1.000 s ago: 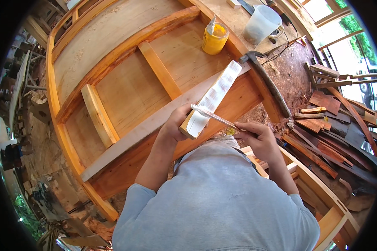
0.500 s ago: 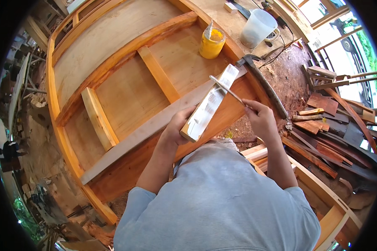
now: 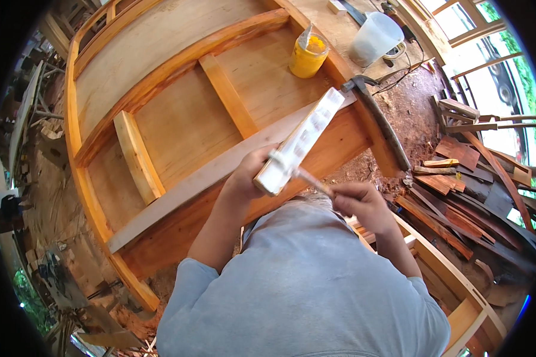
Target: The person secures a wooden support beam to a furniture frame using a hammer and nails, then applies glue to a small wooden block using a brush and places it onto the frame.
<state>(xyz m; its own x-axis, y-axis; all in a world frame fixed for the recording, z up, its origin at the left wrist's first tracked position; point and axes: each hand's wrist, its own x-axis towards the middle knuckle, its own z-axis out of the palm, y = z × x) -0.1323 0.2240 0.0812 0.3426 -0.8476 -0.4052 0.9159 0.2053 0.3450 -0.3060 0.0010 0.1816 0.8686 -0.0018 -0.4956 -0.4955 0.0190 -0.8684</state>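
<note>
My left hand (image 3: 250,174) is closed around the near end of a wooden block (image 3: 309,131), whose upper face carries a patchy white coating. The block slants up and away to the right, over the edge of a large wooden frame (image 3: 211,152). Between the fingers of my right hand (image 3: 363,205) is a thin stick (image 3: 312,180). The stick's far end lies on the white face close to my left hand, where motion blurs it. Beyond the block, a yellow tub (image 3: 307,64) with orange-yellow contents and a whitish tool or flap at its rim stands on the frame.
A hammer (image 3: 378,113) hangs over the frame's right corner. Behind it are a translucent bucket (image 3: 376,38) and a dark cable. Scrap boards (image 3: 458,202) pile up at the right. A pale slatted frame (image 3: 452,273) stands beside me at the lower right.
My right hand has drawn the stick from the block's far end down to its near end. The white coating looks patchier along the block.
</note>
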